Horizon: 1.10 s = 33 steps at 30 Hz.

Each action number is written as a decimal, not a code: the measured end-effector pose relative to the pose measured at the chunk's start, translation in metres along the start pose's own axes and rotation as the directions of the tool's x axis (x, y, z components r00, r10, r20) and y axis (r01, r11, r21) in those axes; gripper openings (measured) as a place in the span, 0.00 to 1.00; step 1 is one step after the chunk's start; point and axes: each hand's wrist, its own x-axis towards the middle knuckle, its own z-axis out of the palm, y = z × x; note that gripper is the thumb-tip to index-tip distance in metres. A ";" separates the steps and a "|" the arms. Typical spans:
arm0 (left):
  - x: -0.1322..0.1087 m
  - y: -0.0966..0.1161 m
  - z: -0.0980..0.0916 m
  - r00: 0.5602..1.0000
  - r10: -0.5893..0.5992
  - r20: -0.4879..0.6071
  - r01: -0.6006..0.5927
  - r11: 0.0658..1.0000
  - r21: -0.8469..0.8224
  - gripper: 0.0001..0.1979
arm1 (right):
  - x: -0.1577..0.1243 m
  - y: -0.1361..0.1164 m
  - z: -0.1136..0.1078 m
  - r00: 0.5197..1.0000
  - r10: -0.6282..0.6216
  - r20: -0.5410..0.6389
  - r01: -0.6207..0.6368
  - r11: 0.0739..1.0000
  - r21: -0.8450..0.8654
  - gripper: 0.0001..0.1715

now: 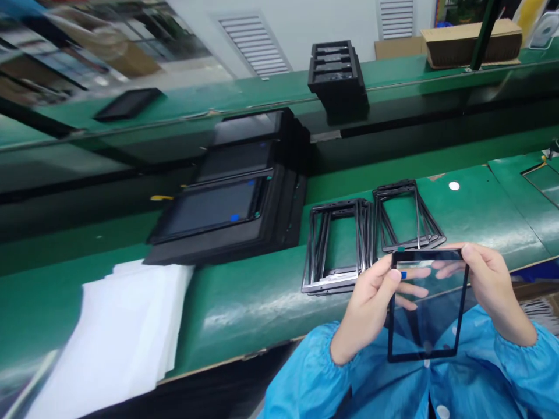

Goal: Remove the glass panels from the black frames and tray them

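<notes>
Between my two hands is a clear glass touch panel [430, 326] with a black border, tilted in front of my blue smock. My left hand [371, 297] grips its left edge, thumb on the near face by a small blue tab [403, 275], fingers showing through the glass behind. At the upper right corner my right hand [491, 279] pinches the panel, its fingertips also visible through it. Just beyond lie two piles of thin black frames, one pile [308, 250] left of the panel and another pile [379, 218] behind it.
Black trays [279, 221] holding dark panels are stacked left of the frames. White sheets [126, 326] lie at the bench's left front. On the raised shelf stand a black tray stack [338, 78], a cardboard box [474, 45] and a dark panel [127, 105]. A white disc [454, 186] rests on the green bench.
</notes>
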 end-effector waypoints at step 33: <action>0.002 0.013 -0.026 0.968 0.169 -0.186 -0.125 0.966 0.227 0.26 | -0.005 0.013 -0.055 0.990 -0.093 -0.102 0.079 0.988 -0.136 0.27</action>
